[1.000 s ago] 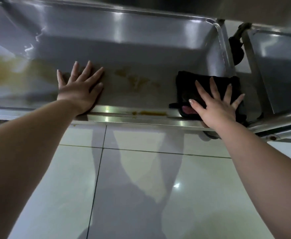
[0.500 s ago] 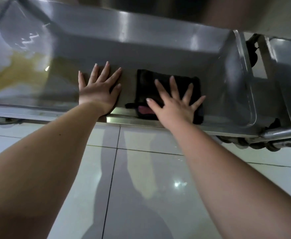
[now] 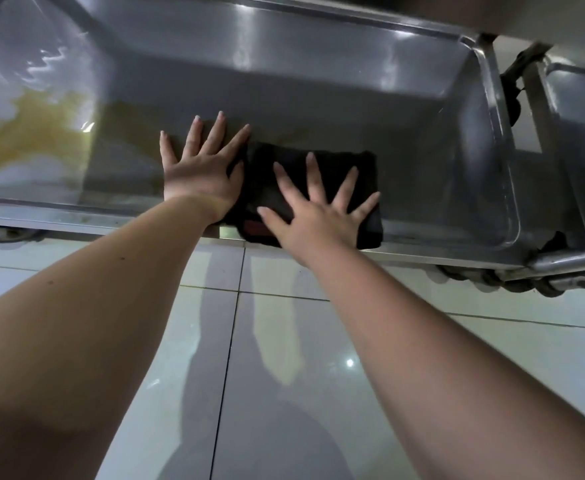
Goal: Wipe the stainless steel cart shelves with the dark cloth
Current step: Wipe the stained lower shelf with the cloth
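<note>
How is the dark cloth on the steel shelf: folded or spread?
Folded. The dark cloth forms a compact rectangular pad, layered edges showing at its near side, under the flat right hand.

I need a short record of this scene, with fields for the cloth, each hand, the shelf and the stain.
cloth: dark, folded, flat on the shelf near its front edge
right hand: pressed flat on the cloth, fingers spread
left hand: flat on the shelf, just left of the cloth, fingers spread
shelf: steel, with a raised rim
stain: yellowish, left of the left hand, not yet wiped
</note>
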Demonstrator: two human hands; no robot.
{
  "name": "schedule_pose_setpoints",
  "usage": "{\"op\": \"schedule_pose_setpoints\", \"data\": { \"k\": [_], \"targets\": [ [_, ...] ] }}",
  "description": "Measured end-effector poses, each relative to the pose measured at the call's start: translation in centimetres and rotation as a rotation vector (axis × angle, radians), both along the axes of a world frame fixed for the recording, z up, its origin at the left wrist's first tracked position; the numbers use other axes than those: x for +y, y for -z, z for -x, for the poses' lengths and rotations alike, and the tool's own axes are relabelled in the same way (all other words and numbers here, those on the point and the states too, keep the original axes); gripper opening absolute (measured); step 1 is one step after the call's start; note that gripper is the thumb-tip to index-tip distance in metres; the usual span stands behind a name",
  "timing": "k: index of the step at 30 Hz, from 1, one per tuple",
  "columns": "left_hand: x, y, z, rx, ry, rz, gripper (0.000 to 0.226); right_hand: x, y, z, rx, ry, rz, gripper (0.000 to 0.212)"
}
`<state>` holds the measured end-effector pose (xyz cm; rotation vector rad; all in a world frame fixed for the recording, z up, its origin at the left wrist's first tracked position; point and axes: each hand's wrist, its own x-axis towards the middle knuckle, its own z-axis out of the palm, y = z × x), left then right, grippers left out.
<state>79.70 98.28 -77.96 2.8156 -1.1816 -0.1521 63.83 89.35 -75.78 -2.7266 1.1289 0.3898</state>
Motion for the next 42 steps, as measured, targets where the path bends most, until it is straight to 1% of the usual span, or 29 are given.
{"op": "schedule_pose_setpoints", "data": {
  "k": [2, 5, 9, 12, 14, 16, 19, 21, 24, 27, 31, 33, 35, 38, 40, 42],
  "targets": [
    [0.1, 0.0, 0.1, 0.006, 0.001, 0.001, 0.054, 0.5, 0.0, 0.1, 0.017, -0.026, -0.021, 0.069],
    [0.1, -0.2, 0.2, 0.017, -0.003, 0.016, 0.052, -2.8, 0.2, 3.5, 0.02, -0.012, 0.004, 0.066],
    [0.2, -0.2, 0.3, 0.016, -0.004, 0.025, 0.052, -9.4, -0.4, 9.8, 0.077, 0.174, 0.006, 0.064],
    [0.1, -0.1, 0.4, 0.005, -0.005, 0.032, 0.052, -12.3, -0.8, 11.2, 0.081, 0.315, -0.009, 0.065],
    [0.0, 0.1, 0.3, 0.001, -0.004, 0.028, 0.053, -12.6, -0.6, 8.7, 0.058, 0.41, 0.019, 0.066],
    [-0.1, 0.3, 0.2, -0.005, 0.002, 0.034, 0.053, -12.1, -0.3, 4.0, 0.025, 0.435, 0.042, 0.066],
    [-0.1, 0.5, -0.2, -0.005, 0.01, 0.037, 0.054, -10.7, -0.2, -4.2, -0.014, 0.29, 0.012, 0.066],
    [0.0, 0.6, -0.4, -0.002, 0.006, 0.027, 0.055, -9.5, -0.3, -8.2, -0.029, 0.183, -0.022, 0.067],
    [0.0, 0.6, -0.4, -0.008, 0.003, 0.017, 0.056, -8.6, -0.3, -9.6, -0.036, 0.125, -0.035, 0.067],
    [0.0, 0.5, -0.3, 0.002, 0.014, 0.014, 0.055, -7.5, -0.3, -6.4, -0.034, 0.127, -0.04, 0.066],
    [0.1, 0.4, -0.2, 0.013, 0.006, 0.033, 0.055, -5.7, 0.2, 1.5, 0.029, 0.165, -0.028, 0.066],
    [0.1, 0.4, -0.2, 0.013, 0.007, 0.038, 0.055, -7.5, 0.1, 5.5, 0.056, 0.21, -0.004, 0.065],
    [0.1, 0.4, -0.2, 0.015, 0.008, 0.041, 0.055, -10.6, -0.3, 8.5, 0.057, 0.327, -0.005, 0.066],
    [0.0, 0.4, -0.3, 0.011, 0.016, 0.044, 0.055, -12.6, -0.6, 9.6, 0.06, 0.487, -0.014, 0.068],
    [0.0, 0.5, -0.3, 0.015, 0.019, 0.042, 0.054, -11.3, -0.5, 8.3, 0.068, 0.492, 0.004, 0.068],
    [0.0, 0.5, -0.4, 0.022, 0.019, 0.041, 0.054, -8.9, -0.2, 6.2, 0.05, 0.416, 0.026, 0.068]
  ]
}}
